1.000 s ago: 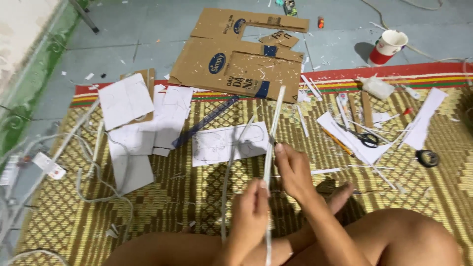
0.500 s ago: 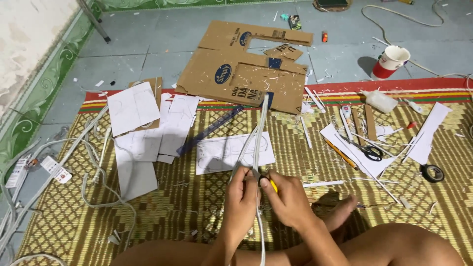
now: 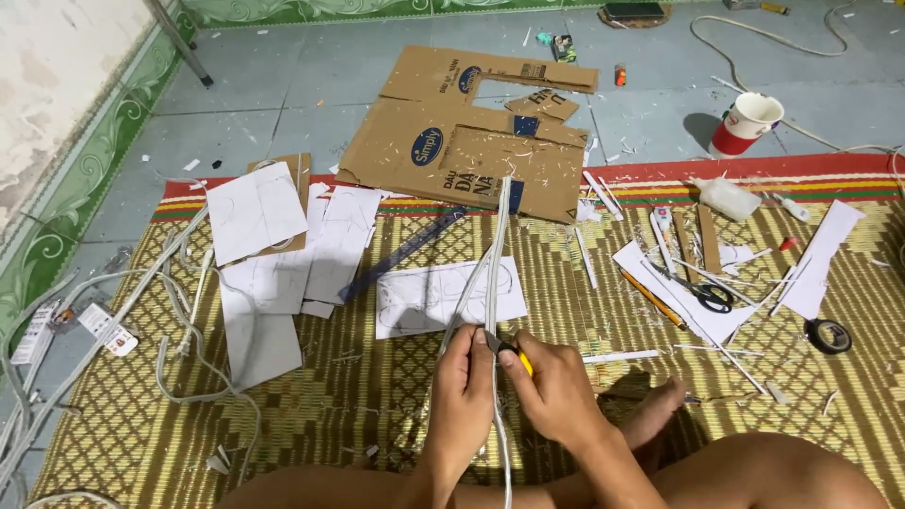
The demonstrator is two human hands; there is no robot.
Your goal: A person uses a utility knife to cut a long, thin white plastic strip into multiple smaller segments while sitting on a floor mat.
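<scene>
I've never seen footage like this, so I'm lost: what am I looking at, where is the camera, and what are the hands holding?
No machine here: a person sits on a woven mat, filmed by a camera on their head that looks down. The left hand grips a long white strip that stands almost upright. The right hand presses a yellow-handled cutter against it. Around them lie white paper sheets, cut brown cardboard, scissors, a roll of black tape, grey cables and a red and white cup.
</scene>
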